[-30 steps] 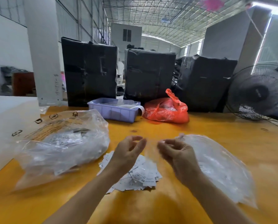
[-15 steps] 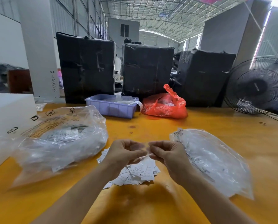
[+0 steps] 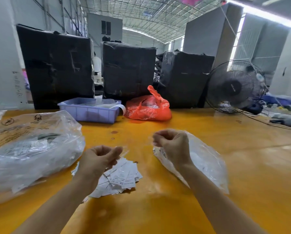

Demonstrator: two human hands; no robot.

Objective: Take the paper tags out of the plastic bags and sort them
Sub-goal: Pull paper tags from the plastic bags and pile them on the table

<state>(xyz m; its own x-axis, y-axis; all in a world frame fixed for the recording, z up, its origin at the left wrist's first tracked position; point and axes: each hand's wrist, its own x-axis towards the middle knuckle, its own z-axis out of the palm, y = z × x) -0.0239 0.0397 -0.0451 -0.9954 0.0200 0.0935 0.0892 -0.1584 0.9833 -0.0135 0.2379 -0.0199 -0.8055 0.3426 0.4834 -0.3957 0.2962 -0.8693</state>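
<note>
Head cam: left hand (image 3: 100, 160) and right hand (image 3: 172, 145) both up over the yellow table (image 3: 158, 208), apart, fingers curled; each seems to pinch a bit of thin clear film, too blurred to confirm. Loose paper tags (image 3: 122, 179) piled at 6 o'clock under the left hand. Clear tag bag (image 3: 207, 162) at 3 o'clock behind the right wrist, big clear bag (image 3: 31, 147) at 9, lilac tray (image 3: 90, 112) and red bag (image 3: 148, 108) at 12.

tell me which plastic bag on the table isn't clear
The orange plastic bag beside the lilac tray; the others are transparent.
</note>
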